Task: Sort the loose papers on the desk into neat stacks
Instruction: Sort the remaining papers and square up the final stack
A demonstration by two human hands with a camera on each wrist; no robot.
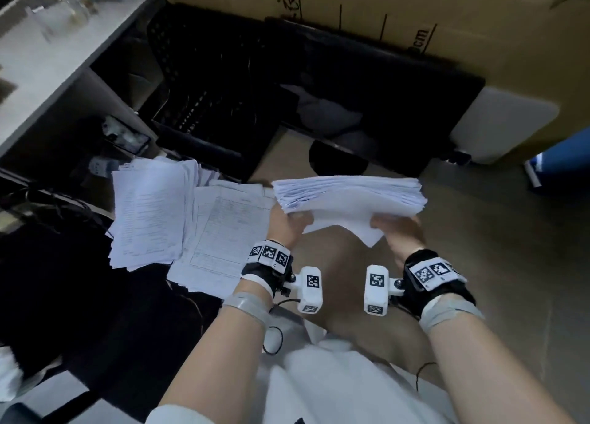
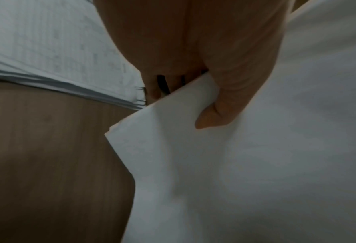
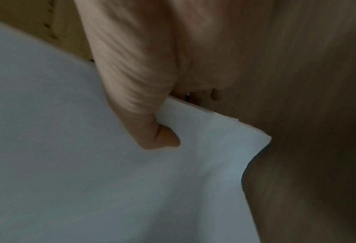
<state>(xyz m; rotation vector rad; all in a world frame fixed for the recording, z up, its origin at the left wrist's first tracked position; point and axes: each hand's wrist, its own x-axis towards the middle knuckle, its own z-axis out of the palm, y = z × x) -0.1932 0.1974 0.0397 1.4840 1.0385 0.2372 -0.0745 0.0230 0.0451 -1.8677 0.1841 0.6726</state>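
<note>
Two hands (image 1: 289,220) (image 1: 400,228), one held paper stack (image 1: 351,196), two spread piles (image 1: 150,212) (image 1: 223,232).

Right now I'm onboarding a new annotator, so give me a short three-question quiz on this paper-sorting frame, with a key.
1. True or false: both hands grip the lifted paper stack.
2. Where do the loose printed sheets lie relative to the left hand?
A. to its left
B. to its right
C. inside the cardboard box
3. Fill in: in the wrist views, each thumb lies on the ____ sheet of the stack.

Key
1. True: the left hand and right hand each hold a near corner.
2. A
3. top
</note>
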